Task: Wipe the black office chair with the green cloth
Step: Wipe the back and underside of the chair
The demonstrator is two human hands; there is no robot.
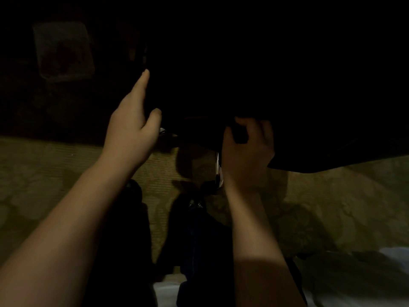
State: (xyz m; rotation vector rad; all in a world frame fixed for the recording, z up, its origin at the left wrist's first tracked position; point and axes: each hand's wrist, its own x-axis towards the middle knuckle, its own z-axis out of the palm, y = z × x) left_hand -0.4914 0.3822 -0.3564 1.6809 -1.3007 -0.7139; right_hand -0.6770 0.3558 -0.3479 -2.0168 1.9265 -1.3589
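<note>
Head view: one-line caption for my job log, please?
Dim light: left hand touches the black office chair with straight fingers; right hand grips something dark at its lower edge.

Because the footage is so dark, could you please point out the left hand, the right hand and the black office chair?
left hand [132, 122]: head view, back of the hand.
right hand [245, 158]: head view, back of the hand.
black office chair [321, 129]: head view, dark bulk above its lower edge.

Matt black chair [287, 96], carpet [66, 165] — ribbed, woven
</note>
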